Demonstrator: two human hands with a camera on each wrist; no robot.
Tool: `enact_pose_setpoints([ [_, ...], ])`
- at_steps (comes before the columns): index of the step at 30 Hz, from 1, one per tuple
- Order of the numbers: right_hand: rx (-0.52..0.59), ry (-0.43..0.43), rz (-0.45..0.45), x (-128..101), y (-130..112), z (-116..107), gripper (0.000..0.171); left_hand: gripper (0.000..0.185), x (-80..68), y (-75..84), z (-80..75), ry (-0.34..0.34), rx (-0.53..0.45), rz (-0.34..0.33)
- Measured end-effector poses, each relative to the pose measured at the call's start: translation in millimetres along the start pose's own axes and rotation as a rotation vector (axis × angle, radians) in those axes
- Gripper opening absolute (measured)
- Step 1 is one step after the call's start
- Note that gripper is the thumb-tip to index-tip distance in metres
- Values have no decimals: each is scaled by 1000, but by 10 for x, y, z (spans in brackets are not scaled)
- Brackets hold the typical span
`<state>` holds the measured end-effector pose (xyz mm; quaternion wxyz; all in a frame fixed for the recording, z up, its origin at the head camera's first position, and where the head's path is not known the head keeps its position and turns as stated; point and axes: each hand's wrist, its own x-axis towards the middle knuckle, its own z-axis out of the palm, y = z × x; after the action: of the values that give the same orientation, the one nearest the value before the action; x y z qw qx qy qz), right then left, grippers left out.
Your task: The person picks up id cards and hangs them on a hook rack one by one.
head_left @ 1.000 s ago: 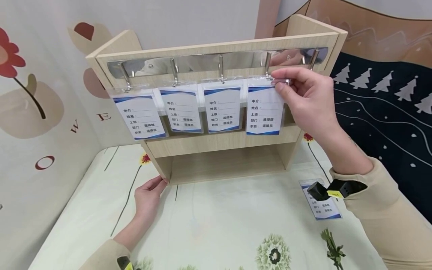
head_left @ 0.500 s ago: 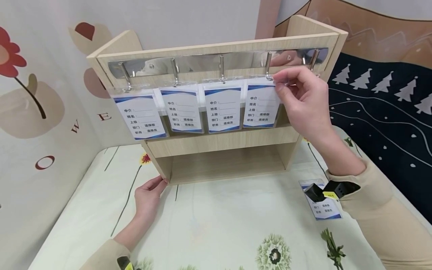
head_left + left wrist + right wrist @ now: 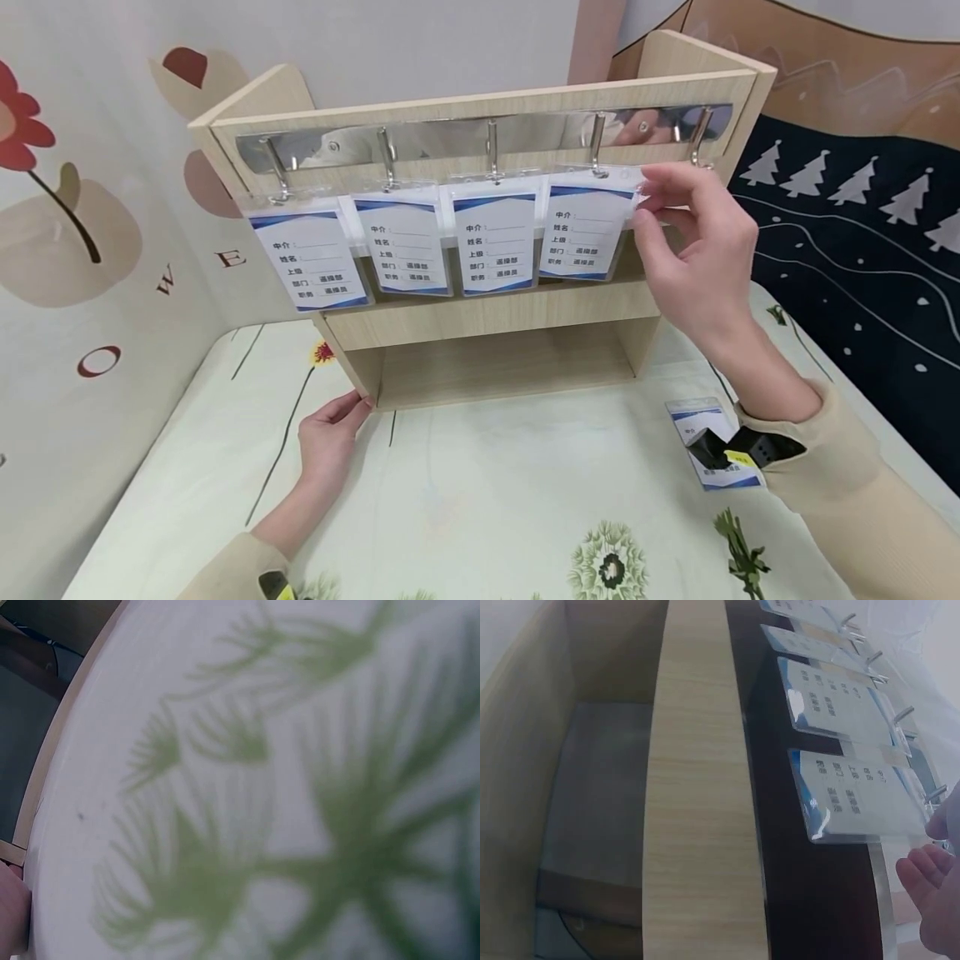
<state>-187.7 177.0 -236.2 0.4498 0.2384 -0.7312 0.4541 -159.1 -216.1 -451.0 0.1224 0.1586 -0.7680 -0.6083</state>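
In the head view, my right hand [image 3: 697,237] is at the upper right corner of a clear-sleeved name badge [image 3: 585,237], thumb and index finger pinching it. That badge hangs slightly tilted under a metal hook [image 3: 597,146]; the right wrist view shows the same badge [image 3: 855,795] with my fingertips [image 3: 937,823] at its corner. To its left, several similar badges [image 3: 495,242] hang from hooks on the wooden rack [image 3: 487,321]. My left hand [image 3: 327,437] grips the rack's lower left front corner; the left wrist view shows only a sliver of that hand [image 3: 11,911].
The rightmost hook [image 3: 699,137] carries no badge. Another badge [image 3: 708,425] lies on the patterned tablecloth [image 3: 465,483] at right, partly covered by the wrist camera [image 3: 742,446]. A wall with printed flowers [image 3: 90,208] stands at left, a dark tree-patterned cloth [image 3: 847,242] at right.
My right hand has shifted right along the fourth badge's top, from beside its hook to its outer corner. The badge now tilts, its bottom swung left. The left hand has stayed put.
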Motion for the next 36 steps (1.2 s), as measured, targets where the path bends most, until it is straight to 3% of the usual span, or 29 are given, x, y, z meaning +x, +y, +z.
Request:
enact_pose_setpoints([
  [7, 49, 19, -14, -92, 41, -100, 22, 36, -5, 0, -12, -8, 9, -6],
  [12, 88, -109, 28, -186, 117, -246, 23, 36, -8, 6, -15, -8, 11, -10],
  [17, 99, -203, 134, -312, 196, -388, 22, 35, -4, 3, -19, -7, 19, -4],
  [28, 23, -226, 299, -561, 336, -681, 27, 35, -10, 0, -18, -12, 37, -3],
  [36, -40, -242, 343, -754, 473, -893, 24, 34, -4, 4, -7, -1, 37, 5],
])
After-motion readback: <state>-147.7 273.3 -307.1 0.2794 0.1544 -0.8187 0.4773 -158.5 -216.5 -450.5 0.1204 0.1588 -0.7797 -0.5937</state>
